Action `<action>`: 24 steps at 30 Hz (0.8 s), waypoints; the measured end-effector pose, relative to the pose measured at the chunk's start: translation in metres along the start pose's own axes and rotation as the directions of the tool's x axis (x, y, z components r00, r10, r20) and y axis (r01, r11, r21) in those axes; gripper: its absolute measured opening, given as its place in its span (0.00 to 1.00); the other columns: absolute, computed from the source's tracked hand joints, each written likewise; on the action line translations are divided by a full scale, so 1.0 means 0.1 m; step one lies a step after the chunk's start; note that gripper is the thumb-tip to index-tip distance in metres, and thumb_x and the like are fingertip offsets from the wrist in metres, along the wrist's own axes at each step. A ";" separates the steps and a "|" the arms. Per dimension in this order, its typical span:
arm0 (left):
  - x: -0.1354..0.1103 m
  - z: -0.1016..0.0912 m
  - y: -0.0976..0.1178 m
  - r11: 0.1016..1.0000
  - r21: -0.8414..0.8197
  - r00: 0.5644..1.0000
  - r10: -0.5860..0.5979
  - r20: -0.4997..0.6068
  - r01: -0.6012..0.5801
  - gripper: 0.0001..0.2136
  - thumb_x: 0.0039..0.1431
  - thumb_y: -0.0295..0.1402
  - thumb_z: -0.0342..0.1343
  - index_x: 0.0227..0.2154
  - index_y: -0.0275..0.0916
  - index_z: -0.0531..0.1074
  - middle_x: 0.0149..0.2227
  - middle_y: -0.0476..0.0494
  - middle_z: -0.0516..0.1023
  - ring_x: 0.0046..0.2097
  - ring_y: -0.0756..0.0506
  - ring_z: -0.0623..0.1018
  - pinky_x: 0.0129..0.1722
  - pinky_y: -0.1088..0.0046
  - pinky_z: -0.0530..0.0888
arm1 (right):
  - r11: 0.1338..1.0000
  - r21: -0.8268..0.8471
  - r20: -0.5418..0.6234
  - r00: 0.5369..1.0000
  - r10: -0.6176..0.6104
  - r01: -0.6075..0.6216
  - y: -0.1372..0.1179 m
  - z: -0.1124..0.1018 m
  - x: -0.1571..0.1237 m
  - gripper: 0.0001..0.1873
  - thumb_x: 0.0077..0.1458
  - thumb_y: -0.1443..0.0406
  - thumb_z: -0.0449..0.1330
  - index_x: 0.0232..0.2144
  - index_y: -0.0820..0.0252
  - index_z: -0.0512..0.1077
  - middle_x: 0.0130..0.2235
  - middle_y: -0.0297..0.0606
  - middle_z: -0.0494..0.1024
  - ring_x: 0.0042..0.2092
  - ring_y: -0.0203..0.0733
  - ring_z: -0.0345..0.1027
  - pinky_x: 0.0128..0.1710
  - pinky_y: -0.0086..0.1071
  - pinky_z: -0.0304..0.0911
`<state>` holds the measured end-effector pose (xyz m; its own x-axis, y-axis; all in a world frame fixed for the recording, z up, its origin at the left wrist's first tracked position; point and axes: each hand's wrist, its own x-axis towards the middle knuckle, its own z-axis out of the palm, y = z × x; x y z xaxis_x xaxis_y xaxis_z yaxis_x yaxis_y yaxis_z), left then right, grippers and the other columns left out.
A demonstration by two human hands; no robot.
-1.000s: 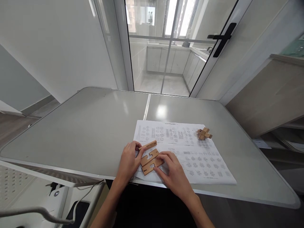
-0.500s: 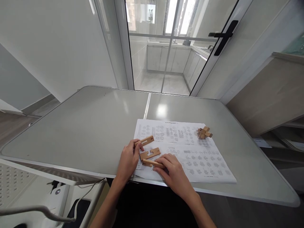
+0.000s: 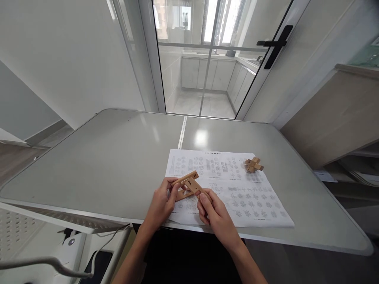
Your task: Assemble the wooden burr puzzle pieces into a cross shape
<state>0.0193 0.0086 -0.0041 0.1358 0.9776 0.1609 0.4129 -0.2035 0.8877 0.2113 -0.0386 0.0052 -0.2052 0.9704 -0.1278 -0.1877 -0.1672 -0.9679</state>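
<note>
Gripped one wooden bar [image 3: 188, 177] in the fingers of left hand [image 3: 161, 200], pinched one numbered block [image 3: 193, 184] in right hand [image 3: 217, 212], close together above one flat piece [image 3: 181, 196] on printed sheet [image 3: 220, 217].

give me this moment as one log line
left hand: grips wooden bar; right hand: grips second bar; notched piece: between hands, over printed sheet; wooden cluster: sheet's far right corner

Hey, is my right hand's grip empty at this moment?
No, the right hand holds a wooden piece that juts out toward the left hand.
</note>
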 end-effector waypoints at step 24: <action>-0.01 -0.02 0.02 0.988 0.080 0.987 0.125 0.104 -0.134 0.10 0.72 0.39 0.53 0.47 0.41 0.76 0.39 0.46 0.82 0.38 0.46 0.78 0.42 0.71 0.75 | 1.000 0.023 -0.085 0.996 -0.002 0.004 0.14 0.06 0.00 0.23 0.70 0.43 0.55 0.42 0.56 0.67 0.27 0.25 0.63 0.20 0.29 0.52 0.19 0.28 0.52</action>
<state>0.0179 0.0069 -0.0012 0.2789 0.9335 0.2252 0.4617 -0.3360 0.8209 0.2026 -0.0421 -0.0071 -0.1222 0.9820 -0.1441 -0.2107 -0.1675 -0.9631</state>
